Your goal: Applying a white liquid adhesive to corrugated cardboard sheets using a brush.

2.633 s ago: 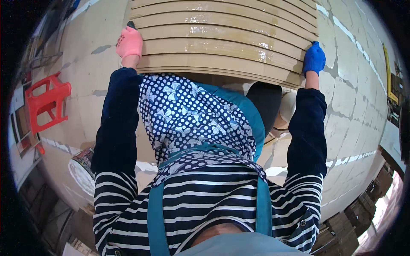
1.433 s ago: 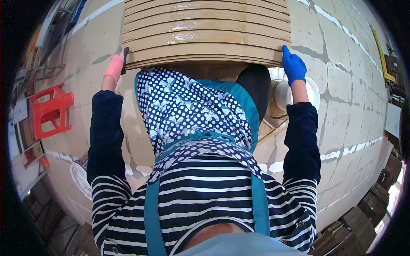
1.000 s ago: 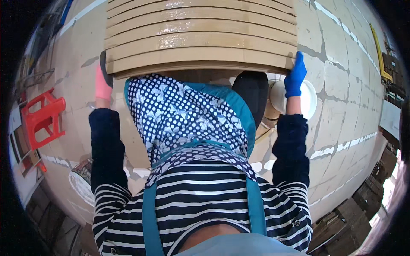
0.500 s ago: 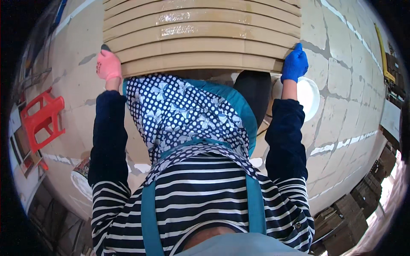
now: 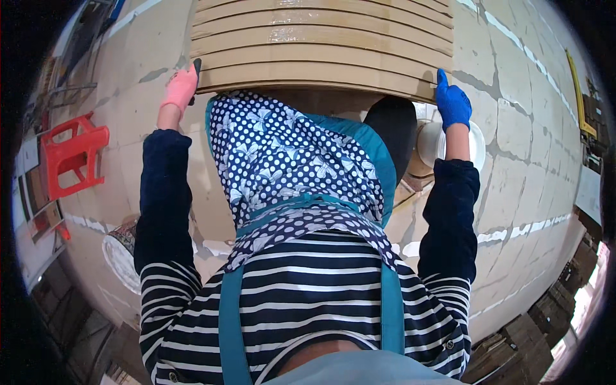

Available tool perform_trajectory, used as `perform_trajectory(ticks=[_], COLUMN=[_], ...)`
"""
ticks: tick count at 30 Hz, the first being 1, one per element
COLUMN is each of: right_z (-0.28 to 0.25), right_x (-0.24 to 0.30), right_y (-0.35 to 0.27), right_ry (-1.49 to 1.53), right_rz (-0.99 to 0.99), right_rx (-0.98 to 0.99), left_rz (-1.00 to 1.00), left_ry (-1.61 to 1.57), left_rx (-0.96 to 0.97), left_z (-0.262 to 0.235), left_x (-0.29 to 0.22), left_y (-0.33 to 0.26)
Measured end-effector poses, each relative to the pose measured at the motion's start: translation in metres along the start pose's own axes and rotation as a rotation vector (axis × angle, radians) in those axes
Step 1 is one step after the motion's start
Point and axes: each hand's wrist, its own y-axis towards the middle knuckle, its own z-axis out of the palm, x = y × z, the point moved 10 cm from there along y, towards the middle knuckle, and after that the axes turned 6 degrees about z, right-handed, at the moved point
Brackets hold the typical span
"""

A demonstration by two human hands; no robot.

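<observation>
A stack of flat brown cardboard sheets (image 5: pixel 321 52) lies in front of me at the top of the view, its layers stepped back one behind another. Shiny clear tape strips (image 5: pixel 289 25) show on its upper layers. My left hand (image 5: pixel 181 88), in a pink glove with a dark palm side, grips the near left corner, thumb along the side. At the near right corner, my right hand (image 5: pixel 453 101), in a blue glove, holds the edge with its thumb pointing away from me. The fingers beneath the cardboard are hidden on both sides.
A red plastic stool (image 5: pixel 76 157) stands on the tiled floor to my left. Beside my right forearm is a white round bucket (image 5: pixel 476 146). Another white round container (image 5: pixel 122 260) sits near my left elbow. Cardboard piles (image 5: pixel 513 346) lie at the lower right.
The stack's left edge and my left hand have shifted to the right in view, and the stack looks slightly smaller. My right hand has moved slightly right and down. The view itself has shifted a little.
</observation>
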Motion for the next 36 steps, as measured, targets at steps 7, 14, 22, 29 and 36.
perform_trajectory(ticks=[7,14,22,29,36], right_z=[-0.054,0.029,0.012,0.012,0.081], right_x=[-0.040,-0.061,-0.051,-0.052,-0.109], right_y=[-0.006,-0.028,-0.007,-0.007,-0.012], right_ry=[0.371,1.330,0.780,0.887,1.069], right_rz=[0.067,0.547,0.790,0.777,0.599], right_rx=[-0.293,-0.823,-0.485,-0.528,-0.038], left_rz=[-0.107,0.198,-0.470,-0.349,0.013], left_ry=[-0.559,-0.305,-0.086,-0.082,0.228], left_rx=[0.193,-0.755,-0.542,-0.565,-0.236], left_z=[-0.038,-0.020,-0.003,-0.013,-0.001], left_x=[0.021,-0.008,0.001,0.000,0.024], left_y=[0.008,-0.028,-0.001,0.000,0.009])
